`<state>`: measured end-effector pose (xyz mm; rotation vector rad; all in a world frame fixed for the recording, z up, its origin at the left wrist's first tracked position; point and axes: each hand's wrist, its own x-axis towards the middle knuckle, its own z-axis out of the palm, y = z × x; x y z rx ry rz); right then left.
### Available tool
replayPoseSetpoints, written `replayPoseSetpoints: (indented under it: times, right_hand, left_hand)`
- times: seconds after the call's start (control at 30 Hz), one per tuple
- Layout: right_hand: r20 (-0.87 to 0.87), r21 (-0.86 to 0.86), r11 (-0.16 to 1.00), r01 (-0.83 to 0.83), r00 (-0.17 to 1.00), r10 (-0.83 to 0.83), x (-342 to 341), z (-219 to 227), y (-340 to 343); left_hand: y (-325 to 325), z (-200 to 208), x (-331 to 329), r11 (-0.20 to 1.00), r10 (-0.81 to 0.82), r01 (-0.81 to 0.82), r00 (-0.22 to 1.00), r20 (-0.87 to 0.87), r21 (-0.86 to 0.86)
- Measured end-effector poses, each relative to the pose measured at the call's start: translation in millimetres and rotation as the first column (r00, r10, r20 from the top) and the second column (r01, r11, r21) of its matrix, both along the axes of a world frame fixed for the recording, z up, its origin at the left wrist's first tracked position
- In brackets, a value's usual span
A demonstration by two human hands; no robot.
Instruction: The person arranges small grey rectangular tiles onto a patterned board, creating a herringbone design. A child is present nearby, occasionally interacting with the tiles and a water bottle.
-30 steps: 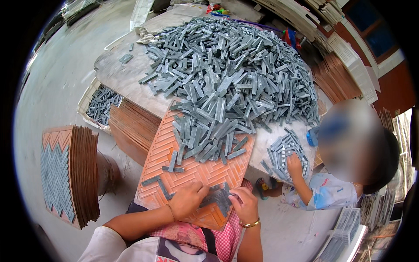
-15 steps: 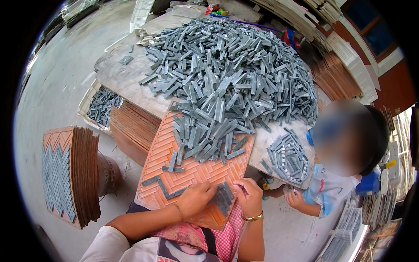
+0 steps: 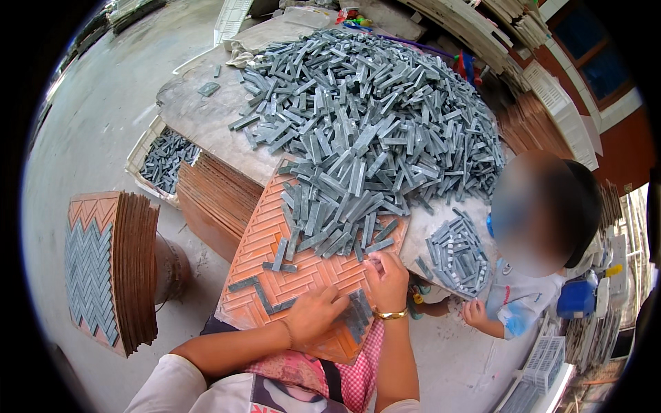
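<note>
An orange mould tray (image 3: 255, 237) with herringbone slots lies tilted at the near edge of the table. Grey stone strips (image 3: 261, 296) sit in some slots at its left, and more strips (image 3: 359, 310) lie side by side near its lower right corner. My left hand (image 3: 313, 315) rests over the lower tray, fingers curled beside those strips; whatever is under them is hidden. Up at the tray's right edge, my right hand (image 3: 387, 281) has its fingers drawn together just below the loose strips; I cannot make out what they hold.
A large heap of grey strips (image 3: 385, 124) covers the table (image 3: 200, 113) and spills onto the tray. Left stand stacked trays (image 3: 138, 275) and a white crate (image 3: 134, 165) of strips. A person (image 3: 527, 296) is at the right beside a smaller strip pile (image 3: 458, 251).
My right hand has moved up along the tray's right side, from the lower right strips toward the heap. My left hand stays over the lower tray. The other person's hand has shifted slightly.
</note>
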<state>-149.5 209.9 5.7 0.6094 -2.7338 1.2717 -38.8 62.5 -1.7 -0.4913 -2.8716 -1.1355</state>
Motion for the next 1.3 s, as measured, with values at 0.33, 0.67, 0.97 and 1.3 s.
replayPoseSetpoints:
  times: [0.33, 0.67, 0.97, 1.3]
  right_hand:
    - [-0.068, 0.242, 0.969, 0.054, 0.997, -0.039, -3, -6, -9]
    - [0.197, 0.218, 0.958, -0.186, 0.970, 0.144, 40, 18, 30]
    - [0.037, 0.025, 0.998, 0.063, 0.997, -0.064, 74, 16, 8]
    - [0.118, 0.127, 0.991, -0.040, 0.993, 0.025, 132, -15, -28]
  left_hand:
    - [-66, 15, 9, 0.917, 0.334, -0.307, 0.940, -0.068, 0.254]
    - [-85, 0, 47, 0.914, 0.319, -0.301, 0.948, -0.021, 0.274]
    - [-73, -5, 49, 0.932, 0.264, -0.240, 0.963, -0.054, 0.271]
    - [-73, -7, 53, 0.920, 0.290, -0.263, 0.956, -0.052, 0.290]
